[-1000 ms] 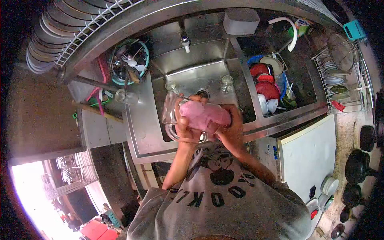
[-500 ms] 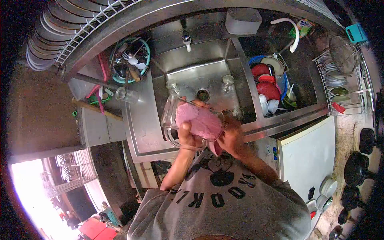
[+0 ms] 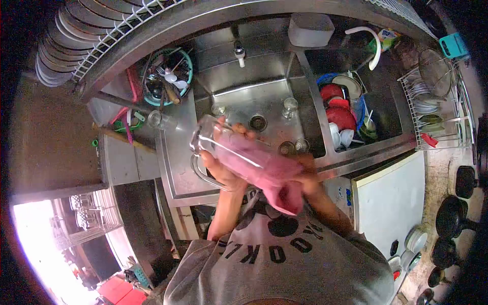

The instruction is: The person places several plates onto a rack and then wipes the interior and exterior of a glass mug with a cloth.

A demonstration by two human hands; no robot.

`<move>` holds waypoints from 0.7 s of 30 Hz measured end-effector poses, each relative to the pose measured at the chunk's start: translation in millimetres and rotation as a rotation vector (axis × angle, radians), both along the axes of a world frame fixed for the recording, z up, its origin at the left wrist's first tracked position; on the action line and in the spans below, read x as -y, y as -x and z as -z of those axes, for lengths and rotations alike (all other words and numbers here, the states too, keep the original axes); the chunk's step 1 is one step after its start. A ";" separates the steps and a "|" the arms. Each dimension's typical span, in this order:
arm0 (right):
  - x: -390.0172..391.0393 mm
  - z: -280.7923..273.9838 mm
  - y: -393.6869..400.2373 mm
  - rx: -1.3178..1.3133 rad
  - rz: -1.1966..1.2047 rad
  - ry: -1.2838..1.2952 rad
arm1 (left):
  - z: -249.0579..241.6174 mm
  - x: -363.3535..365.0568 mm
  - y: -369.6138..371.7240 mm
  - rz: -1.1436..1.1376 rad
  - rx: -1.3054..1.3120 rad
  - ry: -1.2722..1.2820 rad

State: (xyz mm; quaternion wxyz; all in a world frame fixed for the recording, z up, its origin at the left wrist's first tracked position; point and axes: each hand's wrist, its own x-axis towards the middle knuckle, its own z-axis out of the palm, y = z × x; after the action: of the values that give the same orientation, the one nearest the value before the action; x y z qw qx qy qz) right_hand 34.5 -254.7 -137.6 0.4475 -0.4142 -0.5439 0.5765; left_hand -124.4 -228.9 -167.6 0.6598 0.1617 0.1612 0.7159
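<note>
A clear glass pitcher (image 3: 207, 133) lies tilted across my hands in front of my chest, its base up to the left and its mouth down to the right. My left hand (image 3: 223, 173) wraps round its body near the handle, fingers over the far side. A pink cloth (image 3: 254, 161) fills the inside and hangs out of the mouth towards my shirt. At the mouth, my right hand (image 3: 309, 178) is closed on the cloth; its fingertips are blurred and partly hidden.
Several drinking glasses (image 3: 290, 107) stand in the steel sink (image 3: 249, 86) below. The right basin holds a blue basket (image 3: 362, 109) with red dishes. A glass jar (image 3: 155, 120) and a cutlery basket (image 3: 189, 76) are at left; a dish rack (image 3: 414, 84) is at right.
The pitcher has tipped further, its base shifting left and its mouth dropping right. More of the cloth hangs from the mouth, and my right hand has moved slightly right.
</note>
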 end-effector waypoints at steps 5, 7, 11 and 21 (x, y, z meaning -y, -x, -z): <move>13.1 -22.7 -43.9 0.165 0.033 0.057 | 0.6 -6.5 31.1 0.040 0.079 -0.043; 25.6 -31.4 -69.6 0.228 0.066 0.077 | 10.0 -3.2 34.0 0.070 0.034 -0.066; 3.3 -56.8 -45.6 0.356 0.157 0.121 | 17.3 6.8 6.0 0.178 -0.126 -0.129; -24.8 -1.4 18.0 0.024 0.282 -0.510 | -9.2 19.9 -12.3 0.251 -0.469 -0.060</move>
State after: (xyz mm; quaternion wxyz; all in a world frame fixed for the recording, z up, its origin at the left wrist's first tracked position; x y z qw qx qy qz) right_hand 16.5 -229.8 -136.2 0.6064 -0.3665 -0.6137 0.3484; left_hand -112.1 -248.8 -158.4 0.6829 0.3613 0.2671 0.5760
